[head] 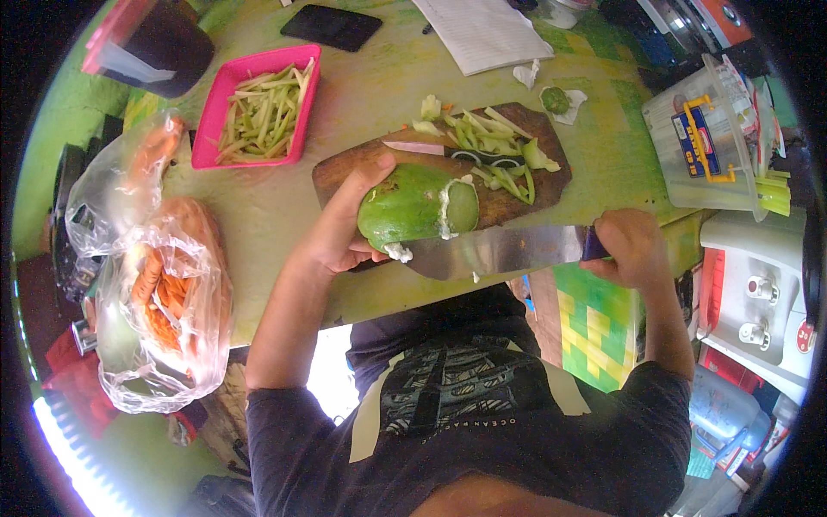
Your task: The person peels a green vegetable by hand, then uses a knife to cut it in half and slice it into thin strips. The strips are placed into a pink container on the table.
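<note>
My left hand [352, 223] grips a large green fruit [407, 200], which looks like an unripe papaya. Its right end is cut off flat, and white clumps cling around that cut and at its lower side. My right hand [630, 249] holds the dark blue handle of a wide-bladed knife [497, 252]. The blade lies along the near side of the fruit; whether it touches is unclear. Under the fruit is a wooden cutting board [342, 168]. On the board are pale green strips and peelings [491, 132] and a smaller peeler or knife [484, 157] with a black handle.
A pink basket [200, 145] of cut green sticks stands at the back left. Clear plastic bags [161, 323] with carrots lie left. Behind are a black phone [331, 27] and ruled paper [484, 32]. A cut-off green end [554, 100] and a clear plastic bin [672, 148] are right.
</note>
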Action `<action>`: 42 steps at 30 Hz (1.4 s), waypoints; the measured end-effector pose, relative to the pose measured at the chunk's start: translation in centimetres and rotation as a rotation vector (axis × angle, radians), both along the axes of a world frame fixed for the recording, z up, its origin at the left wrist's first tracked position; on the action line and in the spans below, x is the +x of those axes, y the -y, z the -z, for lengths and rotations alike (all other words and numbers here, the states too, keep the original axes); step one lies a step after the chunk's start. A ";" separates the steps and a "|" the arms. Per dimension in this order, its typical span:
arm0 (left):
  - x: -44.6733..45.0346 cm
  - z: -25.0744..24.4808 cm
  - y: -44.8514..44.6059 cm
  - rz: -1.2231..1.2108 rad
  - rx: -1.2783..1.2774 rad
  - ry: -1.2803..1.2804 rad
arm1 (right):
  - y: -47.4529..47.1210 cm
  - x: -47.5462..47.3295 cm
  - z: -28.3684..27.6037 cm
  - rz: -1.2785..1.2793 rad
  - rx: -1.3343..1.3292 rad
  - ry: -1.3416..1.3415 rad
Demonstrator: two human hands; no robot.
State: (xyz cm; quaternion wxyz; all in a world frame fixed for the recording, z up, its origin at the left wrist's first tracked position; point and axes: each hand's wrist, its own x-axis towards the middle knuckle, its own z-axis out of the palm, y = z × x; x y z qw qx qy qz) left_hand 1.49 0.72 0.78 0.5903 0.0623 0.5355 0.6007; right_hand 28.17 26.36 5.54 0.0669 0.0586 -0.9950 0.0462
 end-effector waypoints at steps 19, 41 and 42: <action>0.6 -1.4 -0.2 0.035 0.390 -0.150 | 0.5 -0.1 -0.6 0.078 -0.053 0.061; 0.7 -1.0 -0.3 -0.167 0.580 -0.651 | 0.2 0.0 -1.1 0.108 -0.240 0.139; 0.6 -1.0 -0.2 -0.183 0.564 -0.699 | 0.2 0.0 -1.3 0.097 -0.243 0.135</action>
